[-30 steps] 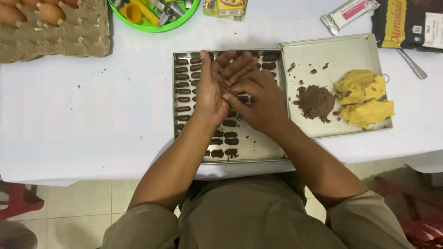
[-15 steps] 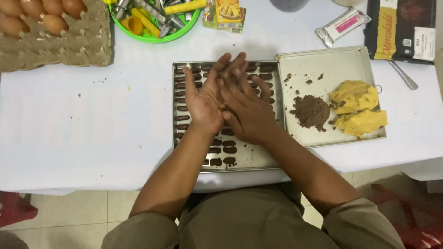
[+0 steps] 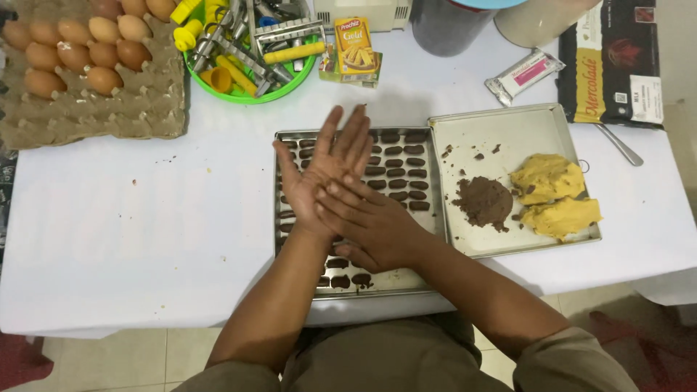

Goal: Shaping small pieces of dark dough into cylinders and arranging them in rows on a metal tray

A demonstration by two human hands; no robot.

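Over the baking tray [image 3: 287,138] that sits near the middle of the table [image 3: 109,218], toward its near edge, the left hand [image 3: 319,170] lies palm up, flat and spread wide with its fingers pointing toward the far edge. The right hand [image 3: 370,221] is laid across it, its fingers pressed on the left palm; whether a bit of dough is caught between the two cannot be seen. The tray carries rows of small dark brown dough pieces [image 3: 396,174], short and oblong, lined up on both sides of the hands and under the forearms toward the near rim. Touching this tray on its right side is a second metal tray [image 3: 508,123], which holds a mound of brown dough [image 3: 483,201] near its middle, two lumps of yellow dough [image 3: 555,196] at its right end, and a few brown crumbs toward its far-left corner. At the far-left corner of the table rests a cardboard egg carton [image 3: 131,109] with brown eggs [image 3: 72,54] in its far rows. Next to it stands a green bowl [image 3: 247,93] full of metal and yellow kitchen tools. A small yellow box [image 3: 354,45] lies just right of the bowl, a pink-and-white wrapped packet [image 3: 524,75] lies beyond the second tray, and a dark packet [image 3: 613,62] rests at the far-right corner with a spoon handle [image 3: 621,147] poking out from beneath it.
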